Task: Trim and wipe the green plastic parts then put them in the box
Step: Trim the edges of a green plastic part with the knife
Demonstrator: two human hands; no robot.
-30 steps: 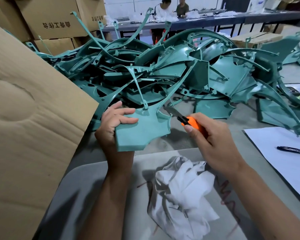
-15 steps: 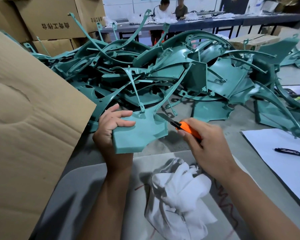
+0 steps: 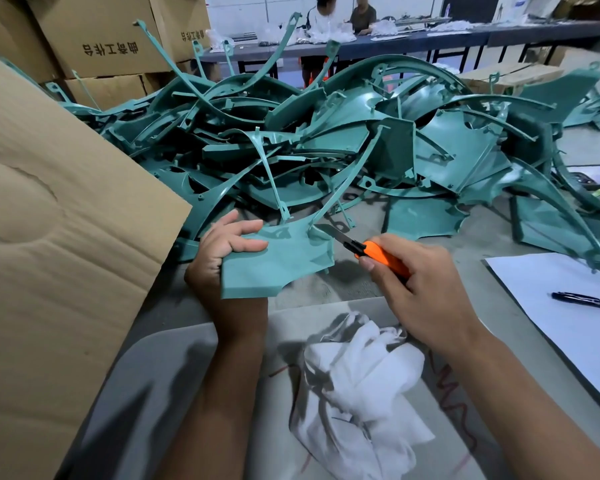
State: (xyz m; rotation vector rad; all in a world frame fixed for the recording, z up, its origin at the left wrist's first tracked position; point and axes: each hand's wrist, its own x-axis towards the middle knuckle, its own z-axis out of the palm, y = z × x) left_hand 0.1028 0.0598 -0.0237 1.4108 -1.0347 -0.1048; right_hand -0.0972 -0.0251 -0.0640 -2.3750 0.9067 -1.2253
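A cardboard box flap stands leftmost. The left hand grips a green plastic part above the surface; the right hand clasps an orange knife, blade at the part's edge.

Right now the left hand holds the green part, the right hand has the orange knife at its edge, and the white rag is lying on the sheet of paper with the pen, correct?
Not quite. The head view shows the white rag lying on the grey mat in front of the person, not on the sheet of paper with the pen. The rest stands: the left hand holds the green part and the right hand has the orange knife at its edge.
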